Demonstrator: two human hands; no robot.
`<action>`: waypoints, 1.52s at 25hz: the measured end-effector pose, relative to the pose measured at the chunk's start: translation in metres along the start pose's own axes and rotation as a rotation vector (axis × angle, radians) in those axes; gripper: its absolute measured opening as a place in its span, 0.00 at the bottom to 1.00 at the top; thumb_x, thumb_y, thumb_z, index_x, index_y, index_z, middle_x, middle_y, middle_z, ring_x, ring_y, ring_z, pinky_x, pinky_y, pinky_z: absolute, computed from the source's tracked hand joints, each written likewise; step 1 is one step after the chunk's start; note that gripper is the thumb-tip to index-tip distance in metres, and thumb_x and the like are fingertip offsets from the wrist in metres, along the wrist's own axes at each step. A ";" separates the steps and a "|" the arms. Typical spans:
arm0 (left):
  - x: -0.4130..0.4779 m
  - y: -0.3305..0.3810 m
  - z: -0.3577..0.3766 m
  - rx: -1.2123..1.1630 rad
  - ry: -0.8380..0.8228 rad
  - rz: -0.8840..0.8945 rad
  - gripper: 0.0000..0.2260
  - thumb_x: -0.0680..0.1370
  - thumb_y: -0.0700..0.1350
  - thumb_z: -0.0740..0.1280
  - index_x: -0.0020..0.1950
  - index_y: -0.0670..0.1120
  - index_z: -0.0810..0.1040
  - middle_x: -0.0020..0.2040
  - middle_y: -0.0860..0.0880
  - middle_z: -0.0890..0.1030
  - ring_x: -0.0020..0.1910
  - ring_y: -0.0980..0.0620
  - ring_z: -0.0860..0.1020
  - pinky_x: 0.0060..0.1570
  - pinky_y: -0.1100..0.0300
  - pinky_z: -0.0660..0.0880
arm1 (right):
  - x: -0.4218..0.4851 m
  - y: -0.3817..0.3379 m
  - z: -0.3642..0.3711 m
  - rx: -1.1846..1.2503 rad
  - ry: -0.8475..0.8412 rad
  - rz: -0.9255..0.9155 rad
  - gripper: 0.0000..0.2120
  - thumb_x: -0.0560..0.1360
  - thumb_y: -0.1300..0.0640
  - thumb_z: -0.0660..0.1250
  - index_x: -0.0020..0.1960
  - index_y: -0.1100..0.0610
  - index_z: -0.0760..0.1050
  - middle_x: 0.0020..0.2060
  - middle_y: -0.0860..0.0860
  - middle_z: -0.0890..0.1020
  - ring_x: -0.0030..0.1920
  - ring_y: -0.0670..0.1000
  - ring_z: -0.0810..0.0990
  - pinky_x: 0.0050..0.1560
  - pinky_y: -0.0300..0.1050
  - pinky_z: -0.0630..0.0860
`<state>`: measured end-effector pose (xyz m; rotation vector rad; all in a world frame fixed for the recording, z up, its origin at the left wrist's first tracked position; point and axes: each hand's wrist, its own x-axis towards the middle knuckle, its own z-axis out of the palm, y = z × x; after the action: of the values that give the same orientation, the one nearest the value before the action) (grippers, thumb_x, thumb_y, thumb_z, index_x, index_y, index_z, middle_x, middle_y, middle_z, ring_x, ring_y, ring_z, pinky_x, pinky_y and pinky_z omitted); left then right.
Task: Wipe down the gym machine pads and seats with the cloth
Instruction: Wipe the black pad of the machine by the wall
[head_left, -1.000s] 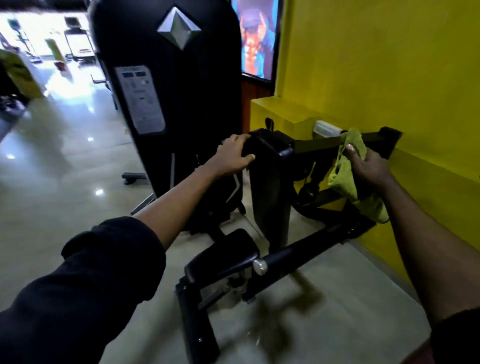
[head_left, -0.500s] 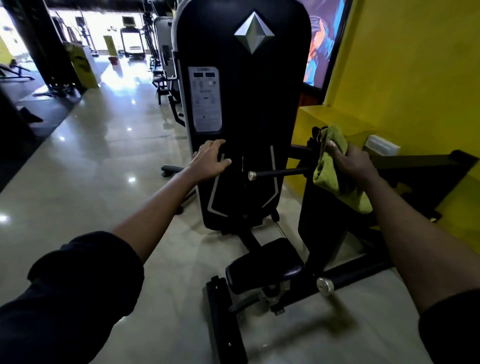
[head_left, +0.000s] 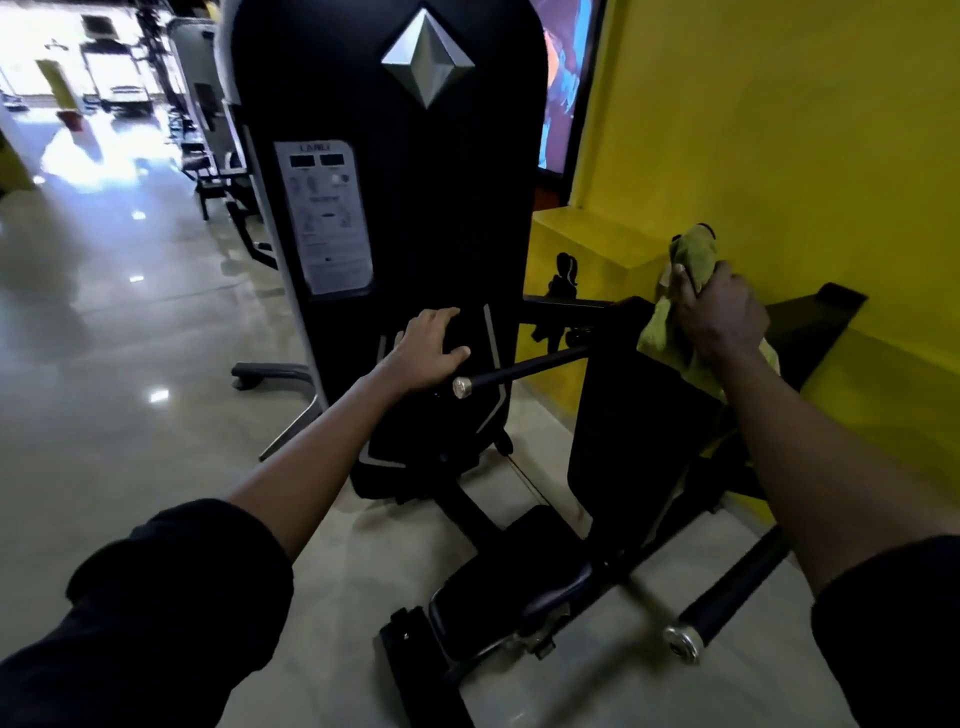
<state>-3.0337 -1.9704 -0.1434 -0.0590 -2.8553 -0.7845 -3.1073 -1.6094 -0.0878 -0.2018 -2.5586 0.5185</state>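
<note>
Glossy tiled floor (head_left: 104, 405) seen at left, glare from bright background. Left hand (head_left: 428, 351) laid flat, fingers spread, nothing gripped, against lower front of black weight-stack shroud (head_left: 415, 208); instruction placard (head_left: 327, 218) fixed above it. Chrome-capped handle bar (head_left: 519, 370) seen just right of left hand. Black seat pad (head_left: 514, 582) positioned low, centre. Upright back pad (head_left: 634, 441) topped by green cloth (head_left: 670, 322), clamped in right hand (head_left: 719, 312). Yellow wall (head_left: 805, 156) behind.

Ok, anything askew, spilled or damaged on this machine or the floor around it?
Nothing stands out. The right hand holds the green cloth at the top of the back pad; the left hand is open; the floor looks dry.
</note>
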 end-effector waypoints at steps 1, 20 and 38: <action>0.015 -0.004 0.004 0.001 -0.019 0.025 0.31 0.78 0.53 0.67 0.78 0.48 0.60 0.74 0.43 0.65 0.73 0.42 0.64 0.71 0.43 0.60 | 0.004 0.001 0.003 -0.064 0.027 -0.003 0.31 0.81 0.35 0.55 0.60 0.63 0.69 0.54 0.66 0.78 0.52 0.67 0.78 0.47 0.58 0.73; 0.205 0.023 0.084 -0.113 -0.333 0.535 0.28 0.80 0.54 0.64 0.78 0.50 0.60 0.76 0.45 0.62 0.75 0.42 0.60 0.70 0.42 0.58 | -0.011 0.002 0.071 -0.417 -0.129 0.222 0.27 0.80 0.40 0.60 0.71 0.56 0.67 0.69 0.59 0.71 0.68 0.62 0.68 0.66 0.64 0.62; 0.291 0.079 0.192 -0.787 -0.496 0.939 0.16 0.80 0.47 0.67 0.68 0.50 0.77 0.66 0.54 0.78 0.66 0.61 0.73 0.66 0.61 0.71 | -0.013 -0.024 0.148 -0.519 0.461 0.576 0.26 0.75 0.39 0.58 0.66 0.53 0.73 0.64 0.52 0.77 0.70 0.56 0.69 0.70 0.59 0.57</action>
<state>-3.3443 -1.8073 -0.2120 -1.7051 -2.1762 -1.6642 -3.1737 -1.6823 -0.2013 -1.1212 -2.1002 -0.0238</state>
